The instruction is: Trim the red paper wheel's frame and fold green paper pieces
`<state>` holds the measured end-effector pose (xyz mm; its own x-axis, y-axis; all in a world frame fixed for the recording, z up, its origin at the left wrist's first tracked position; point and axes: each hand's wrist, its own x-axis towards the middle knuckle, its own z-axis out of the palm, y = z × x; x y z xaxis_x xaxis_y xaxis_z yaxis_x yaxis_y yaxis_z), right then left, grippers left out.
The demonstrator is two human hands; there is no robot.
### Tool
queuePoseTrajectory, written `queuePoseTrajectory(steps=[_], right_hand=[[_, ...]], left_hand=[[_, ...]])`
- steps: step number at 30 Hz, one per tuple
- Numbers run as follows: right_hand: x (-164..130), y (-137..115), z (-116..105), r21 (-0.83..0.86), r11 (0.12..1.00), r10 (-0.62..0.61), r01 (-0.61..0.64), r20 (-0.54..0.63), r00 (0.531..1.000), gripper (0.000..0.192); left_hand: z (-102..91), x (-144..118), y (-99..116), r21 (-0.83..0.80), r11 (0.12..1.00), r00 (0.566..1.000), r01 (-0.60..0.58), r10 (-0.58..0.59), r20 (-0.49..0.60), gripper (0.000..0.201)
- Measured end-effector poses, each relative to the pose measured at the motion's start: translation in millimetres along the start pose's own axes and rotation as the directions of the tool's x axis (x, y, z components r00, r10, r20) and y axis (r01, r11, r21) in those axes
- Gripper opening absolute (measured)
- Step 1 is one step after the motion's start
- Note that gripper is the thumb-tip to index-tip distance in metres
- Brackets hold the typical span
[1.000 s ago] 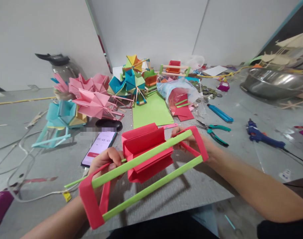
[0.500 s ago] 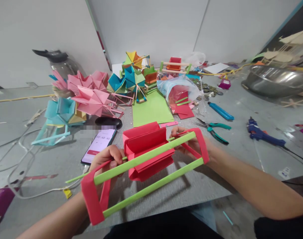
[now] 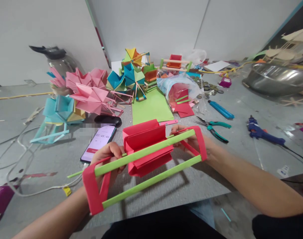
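Observation:
I hold a paper model above the grey table (image 3: pixel 181 186): a red folded paper wheel (image 3: pixel 145 146) on a thin green axle, set in a frame of two green bars (image 3: pixel 151 181) joined by red paper triangles at each end. My left hand (image 3: pixel 108 159) grips the axle and the left red end piece (image 3: pixel 93 189). My right hand (image 3: pixel 191 141) pinches the right red end piece (image 3: pixel 200 141). The wheel hangs between both hands, tilted up to the right.
A phone (image 3: pixel 98 142) with a running timer lies just behind the model. Behind it are a green sheet (image 3: pixel 151 108), pink (image 3: pixel 90 96) and blue (image 3: pixel 59 109) paper wheels, pliers (image 3: pixel 212 127), a blue glue gun (image 3: pixel 262 132), a lighter (image 3: pixel 220 109), coins and a steel bowl (image 3: pixel 276 78).
Both hands have lifted the model slightly and drawn it a little closer. The grips are unchanged. The view has shifted a bit.

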<state>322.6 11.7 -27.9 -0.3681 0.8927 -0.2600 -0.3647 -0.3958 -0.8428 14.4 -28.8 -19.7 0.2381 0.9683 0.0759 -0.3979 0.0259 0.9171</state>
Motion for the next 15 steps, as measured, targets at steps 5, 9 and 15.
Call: queuePoseTrajectory(steps=[5,9,15], right_hand=[[-3.0,-9.8,-1.7,-0.013,1.000,0.003,-0.003,-0.007,1.000,0.032],[-3.1,-15.2,-2.3,-0.025,1.000,0.012,-0.013,-0.050,0.999,0.028],[-2.6,-12.5,-1.5,-0.045,0.999,0.027,-0.028,-0.010,1.000,0.023]], left_hand=[[1.8,3.9,8.8,-0.056,0.998,1.000,-0.009,0.010,0.018,0.026],[-3.3,2.7,11.8,-0.093,0.994,0.998,0.065,-0.063,0.016,0.024],[-3.1,0.9,10.2,-0.074,0.995,0.998,0.060,-0.060,0.001,0.026]])
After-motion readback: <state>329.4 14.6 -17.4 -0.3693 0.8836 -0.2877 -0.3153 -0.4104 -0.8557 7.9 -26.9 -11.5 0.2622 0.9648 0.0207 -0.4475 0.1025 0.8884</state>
